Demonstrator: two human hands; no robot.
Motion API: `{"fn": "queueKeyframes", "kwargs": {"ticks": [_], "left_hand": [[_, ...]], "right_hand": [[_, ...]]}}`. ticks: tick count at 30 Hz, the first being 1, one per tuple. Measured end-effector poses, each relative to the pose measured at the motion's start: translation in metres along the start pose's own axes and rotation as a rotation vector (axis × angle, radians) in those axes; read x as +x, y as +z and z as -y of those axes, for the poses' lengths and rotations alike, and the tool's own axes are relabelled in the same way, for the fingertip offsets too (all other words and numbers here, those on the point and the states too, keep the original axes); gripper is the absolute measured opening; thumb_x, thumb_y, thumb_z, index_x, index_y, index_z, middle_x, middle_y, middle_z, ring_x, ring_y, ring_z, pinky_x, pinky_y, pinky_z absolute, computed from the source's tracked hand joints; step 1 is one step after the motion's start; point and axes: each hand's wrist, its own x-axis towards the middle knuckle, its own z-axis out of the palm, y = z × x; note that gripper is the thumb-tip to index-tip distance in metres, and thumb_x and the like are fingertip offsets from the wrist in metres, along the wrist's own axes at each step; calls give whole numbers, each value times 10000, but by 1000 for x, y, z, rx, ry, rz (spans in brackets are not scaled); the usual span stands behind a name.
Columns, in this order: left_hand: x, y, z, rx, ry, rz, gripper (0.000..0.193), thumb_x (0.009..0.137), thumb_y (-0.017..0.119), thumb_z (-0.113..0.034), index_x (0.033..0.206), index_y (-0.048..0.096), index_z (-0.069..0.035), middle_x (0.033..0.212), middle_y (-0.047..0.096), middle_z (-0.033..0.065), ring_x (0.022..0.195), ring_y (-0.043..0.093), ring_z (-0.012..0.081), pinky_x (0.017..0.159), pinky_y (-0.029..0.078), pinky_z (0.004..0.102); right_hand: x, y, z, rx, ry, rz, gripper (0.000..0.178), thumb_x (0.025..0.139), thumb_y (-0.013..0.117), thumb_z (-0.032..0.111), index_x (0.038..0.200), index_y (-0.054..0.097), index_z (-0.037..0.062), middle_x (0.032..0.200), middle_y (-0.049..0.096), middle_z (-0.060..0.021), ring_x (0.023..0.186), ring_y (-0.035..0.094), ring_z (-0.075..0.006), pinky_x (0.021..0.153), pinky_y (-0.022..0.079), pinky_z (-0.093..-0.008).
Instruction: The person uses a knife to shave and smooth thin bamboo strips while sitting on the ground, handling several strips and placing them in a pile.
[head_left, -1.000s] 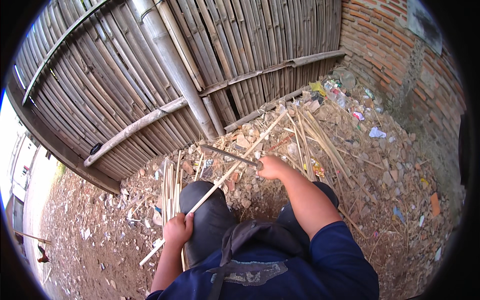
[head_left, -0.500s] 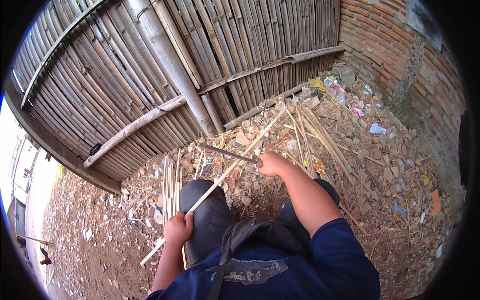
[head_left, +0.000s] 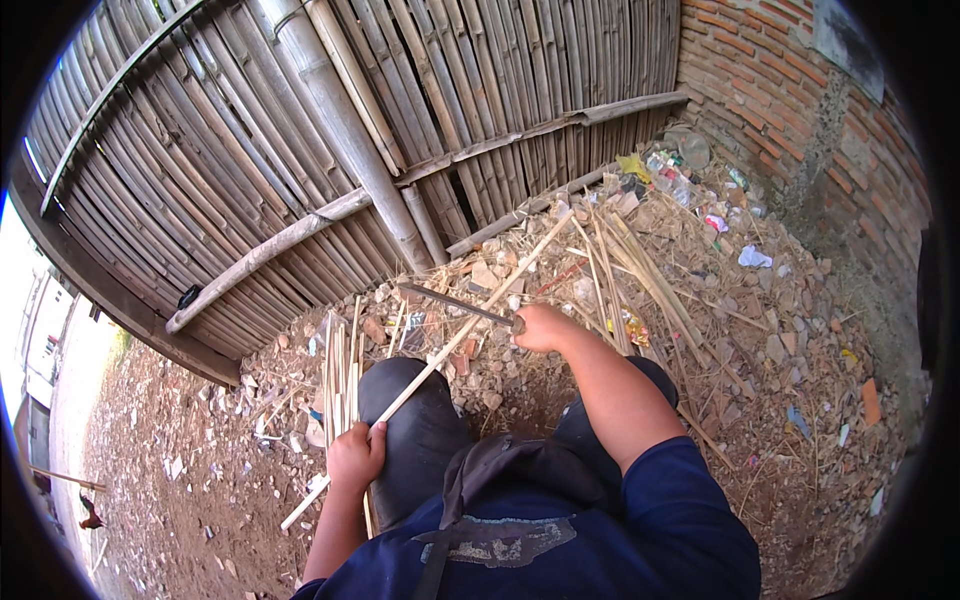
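A long pale bamboo strip (head_left: pixel 530 260) runs slantwise from beside my left thigh, across my left knee, to the rubble near the fence. My left hand (head_left: pixel 357 455) is closed round its lower part, with the thumb on top. In my right hand (head_left: pixel 541 328), closed round a short handle, is a long dark-bladed knife (head_left: pixel 450 302) pointing left. Its blade crosses the strip beyond my knees; whether the two touch I cannot tell. Several more bamboo strips (head_left: pixel 345 365) stand or lean in a bunch just left of my left knee.
Another bundle of split bamboo (head_left: pixel 650 275) lies on the rubble to the right. A bamboo fence (head_left: pixel 250 160) rises ahead, meeting a brick wall (head_left: pixel 770 110) at the right. Plastic litter (head_left: pixel 672 180) gathers in that corner. A chicken (head_left: pixel 91 512) is at far left.
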Motion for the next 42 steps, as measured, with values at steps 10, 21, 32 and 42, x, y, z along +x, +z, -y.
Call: {"fn": "queueKeyframes", "kwargs": {"ticks": [10,21,32,42], "left_hand": [[0,2,0,-5,33,-47,456,971,593,-440,717,582,-61,640,641,214,614,651,443,580,508,547],[-1,1,-2,10,37,-56,459,970,597,-436,705,558,-63,623,633,208,596,645,440,567,503,545],[-1,3,-2,9,51,-78,478,973,594,-441,680,541,-67,590,613,191,568,629,433,542,482,544],[-1,5,-2,38,46,-100,489,970,602,-431,645,524,-74,574,603,179,541,616,427,517,471,528]], "right_hand": [[2,1,-1,1,14,21,415,835,752,320,1169,703,79,1112,712,-196,1066,671,-371,931,528,-449],[5,2,-2,14,4,43,405,829,756,347,1109,702,60,1078,713,-201,1045,671,-381,916,529,-457],[7,6,-6,28,-11,32,422,817,765,352,1103,703,48,1077,714,-210,1041,673,-381,916,529,-452],[8,7,-7,29,-10,24,404,821,761,338,1101,701,53,1059,717,-204,1027,679,-373,909,533,-445]]}}
